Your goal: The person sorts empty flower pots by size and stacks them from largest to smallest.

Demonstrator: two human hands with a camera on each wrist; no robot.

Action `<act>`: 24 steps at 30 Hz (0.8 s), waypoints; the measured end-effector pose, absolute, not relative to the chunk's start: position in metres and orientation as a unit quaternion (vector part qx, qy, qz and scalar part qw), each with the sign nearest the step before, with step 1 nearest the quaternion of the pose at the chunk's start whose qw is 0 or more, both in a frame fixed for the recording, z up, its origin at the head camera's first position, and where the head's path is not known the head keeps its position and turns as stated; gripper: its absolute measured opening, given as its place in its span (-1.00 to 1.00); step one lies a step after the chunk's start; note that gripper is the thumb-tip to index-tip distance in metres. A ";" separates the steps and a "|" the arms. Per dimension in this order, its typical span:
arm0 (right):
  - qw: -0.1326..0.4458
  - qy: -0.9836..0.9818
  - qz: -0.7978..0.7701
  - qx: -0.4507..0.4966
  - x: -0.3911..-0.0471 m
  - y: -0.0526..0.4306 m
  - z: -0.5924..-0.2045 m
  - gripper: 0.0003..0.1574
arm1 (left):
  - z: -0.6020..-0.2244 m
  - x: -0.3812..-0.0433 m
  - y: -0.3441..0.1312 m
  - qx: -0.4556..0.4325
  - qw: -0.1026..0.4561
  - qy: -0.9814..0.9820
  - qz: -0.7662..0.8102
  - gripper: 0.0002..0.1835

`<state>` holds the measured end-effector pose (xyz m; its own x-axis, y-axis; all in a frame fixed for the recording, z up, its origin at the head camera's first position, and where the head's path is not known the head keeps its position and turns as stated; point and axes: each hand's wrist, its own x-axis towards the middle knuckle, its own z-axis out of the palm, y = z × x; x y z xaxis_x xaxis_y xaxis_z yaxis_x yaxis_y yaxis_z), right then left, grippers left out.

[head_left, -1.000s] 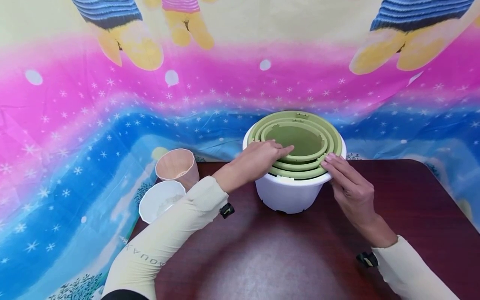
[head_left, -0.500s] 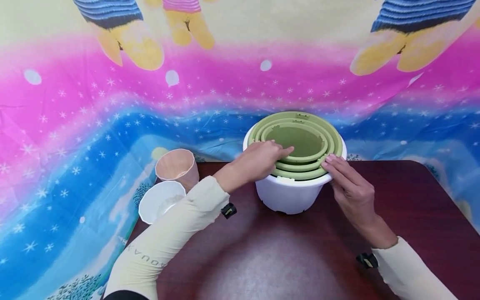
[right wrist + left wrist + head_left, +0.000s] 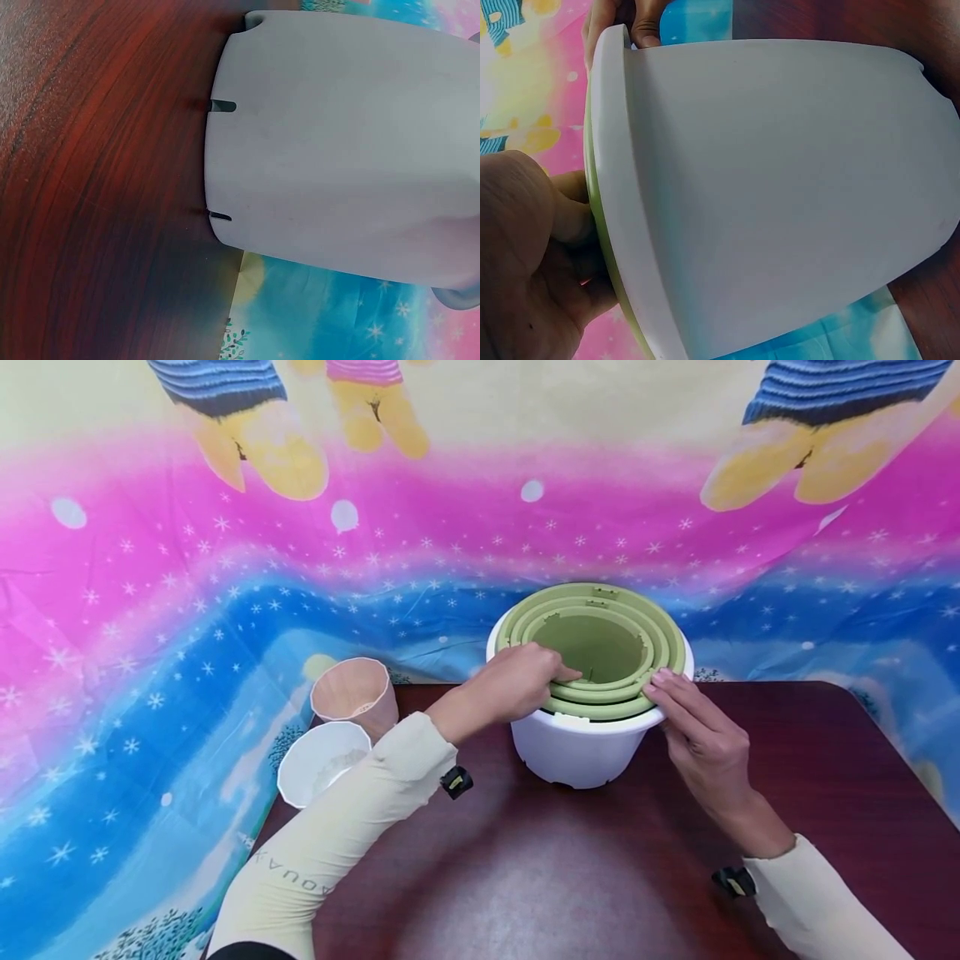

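Note:
Several green flower pots [image 3: 600, 643] are nested inside a white flower pot [image 3: 577, 752], which stands upright on the table. My left hand [image 3: 517, 681] grips the near-left side of the green rims, with one digit reaching into the innermost pot; its other fingertips are hidden. In the left wrist view, the fingers [image 3: 574, 206] of that hand bend in behind the green and white rims. At the right side of the rim, my right hand [image 3: 705, 739] pinches the white pot, fingertips on top against the green rim. White pot wall [image 3: 345, 142] fills most of the right wrist view.
On the left of the dark red-brown table [image 3: 555, 877] stand a tan faceted pot [image 3: 378, 710] and, nearer, a white faceted pot [image 3: 303, 764], partly behind my left sleeve. A printed cloth [image 3: 420, 543] hangs close behind the table's back edge.
The innermost green pot's front rim has dropped, closing the dark gap to the ring around it. My left hand's digit has moved slightly down with it. My right hand stays put.

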<state>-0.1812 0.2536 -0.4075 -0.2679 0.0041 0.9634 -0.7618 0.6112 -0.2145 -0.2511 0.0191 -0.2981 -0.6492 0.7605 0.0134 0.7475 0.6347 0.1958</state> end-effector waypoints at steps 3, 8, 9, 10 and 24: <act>0.544 -0.713 0.353 0.266 -0.181 0.253 -0.407 -0.75 | -0.298 -0.251 0.018 0.418 0.035 0.903 0.090 -0.37; 0.545 -0.712 0.353 0.265 -0.180 0.252 -0.407 -0.75 | -0.297 -0.249 0.015 0.421 0.038 0.904 0.063 -0.39; 0.545 -0.713 0.353 0.265 -0.180 0.252 -0.407 -0.75 | -0.297 -0.248 0.013 0.422 0.033 0.904 0.057 -0.40; 0.545 -0.713 0.352 0.264 -0.180 0.252 -0.407 -0.75 | -0.297 -0.247 0.010 0.424 0.021 0.904 0.053 -0.40; 0.549 -0.712 0.349 0.265 -0.181 0.252 -0.406 -0.77 | -0.315 -0.214 -0.103 0.240 -0.137 0.958 0.077 -0.46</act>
